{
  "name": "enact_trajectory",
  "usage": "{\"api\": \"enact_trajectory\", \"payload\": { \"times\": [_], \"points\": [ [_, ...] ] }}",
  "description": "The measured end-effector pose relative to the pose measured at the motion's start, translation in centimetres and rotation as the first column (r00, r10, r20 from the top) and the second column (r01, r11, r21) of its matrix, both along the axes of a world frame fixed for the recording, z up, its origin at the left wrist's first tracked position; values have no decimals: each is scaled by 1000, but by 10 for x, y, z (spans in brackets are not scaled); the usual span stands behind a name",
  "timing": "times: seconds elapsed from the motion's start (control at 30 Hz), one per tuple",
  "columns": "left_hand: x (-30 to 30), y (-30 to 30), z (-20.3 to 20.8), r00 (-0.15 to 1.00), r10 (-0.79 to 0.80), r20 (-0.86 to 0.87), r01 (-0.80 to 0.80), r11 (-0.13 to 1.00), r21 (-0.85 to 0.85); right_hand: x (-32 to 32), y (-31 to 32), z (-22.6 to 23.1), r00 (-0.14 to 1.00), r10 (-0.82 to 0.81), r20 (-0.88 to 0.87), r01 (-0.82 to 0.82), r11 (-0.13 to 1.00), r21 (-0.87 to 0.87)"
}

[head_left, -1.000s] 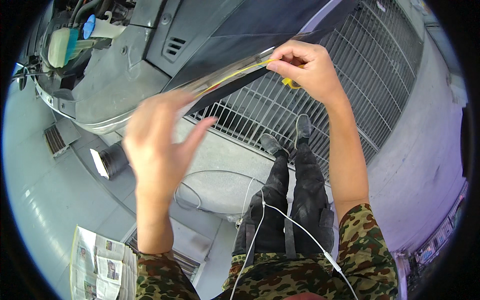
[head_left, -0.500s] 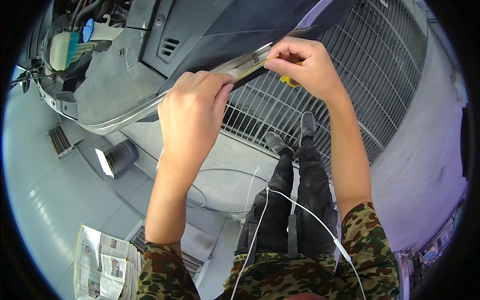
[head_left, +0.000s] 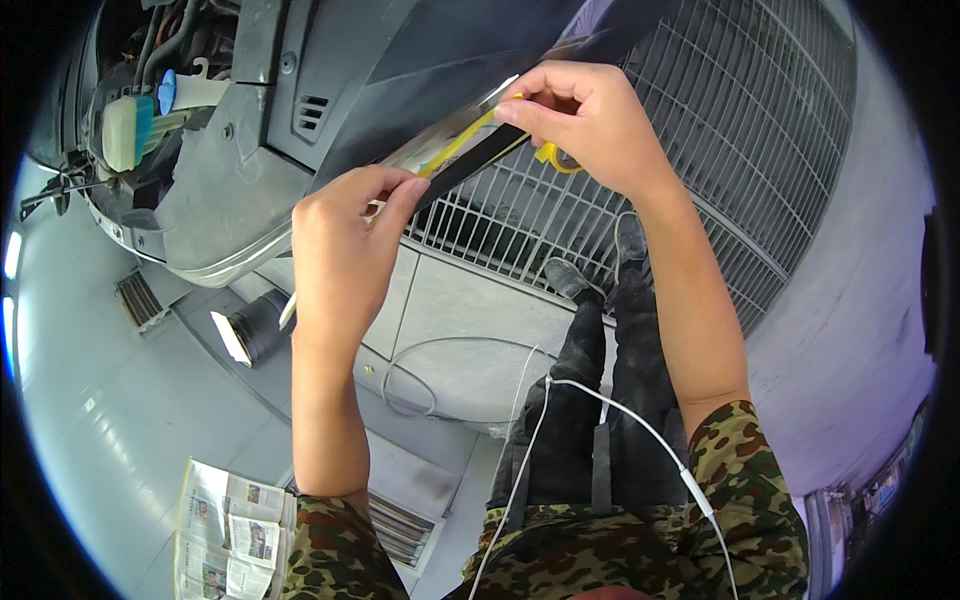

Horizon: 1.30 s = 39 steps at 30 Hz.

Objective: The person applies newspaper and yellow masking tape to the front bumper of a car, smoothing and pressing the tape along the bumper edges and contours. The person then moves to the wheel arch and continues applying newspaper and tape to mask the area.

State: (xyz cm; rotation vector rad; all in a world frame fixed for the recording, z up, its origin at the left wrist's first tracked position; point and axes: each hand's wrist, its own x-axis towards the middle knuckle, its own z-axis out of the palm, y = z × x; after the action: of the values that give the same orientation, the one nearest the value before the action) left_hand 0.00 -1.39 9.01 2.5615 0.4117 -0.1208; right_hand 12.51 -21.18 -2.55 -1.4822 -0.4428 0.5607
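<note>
Head view: both hands are closed in a pinch on one yellow tape strip (head_left: 462, 143), the left hand (head_left: 345, 235) at its near end and the right hand (head_left: 600, 115) at the far end. Holding it at two separate points probably keeps the strip straight along the edge of the dark vehicle panel (head_left: 400, 95), which lies just beyond the grip. One yellow tape roll (head_left: 546, 153) sits just below the right hand, partly hidden; whether it is gripped or merely hangs, I cannot tell. One black band (head_left: 480, 160) runs beneath the strip, between the two pinches.

Left of the left grip, the panel carries three vent slots (head_left: 310, 113); farther out come one pale reservoir (head_left: 122, 135) and one blue cap (head_left: 167, 92). Two shoes (head_left: 572, 277) stand below the right grip by the metal grating (head_left: 760, 150). Well below the left hand lies one batch of newspaper (head_left: 235, 530), its sheets overlapping too closely to count.
</note>
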Motion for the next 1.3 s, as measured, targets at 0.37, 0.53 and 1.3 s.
{"api": "enact_trajectory", "payload": {
  "times": [0.37, 0.53, 1.3],
  "points": [
    [-2, 7, 8, 991, 84, -104, -85, 996, 1, -11, 3, 0, 984, -81, -161, 93, 993, 71],
    [-3, 8, 7, 991, 66, -114, -61, 997, 52, -16, 6, -6, 975, -134, -176, 162, 974, 156],
    [-57, 65, 24, 934, 353, -46, -353, 936, 14, -38, 34, -8, 875, -471, -111, 478, 877, 41]
  ]
}}
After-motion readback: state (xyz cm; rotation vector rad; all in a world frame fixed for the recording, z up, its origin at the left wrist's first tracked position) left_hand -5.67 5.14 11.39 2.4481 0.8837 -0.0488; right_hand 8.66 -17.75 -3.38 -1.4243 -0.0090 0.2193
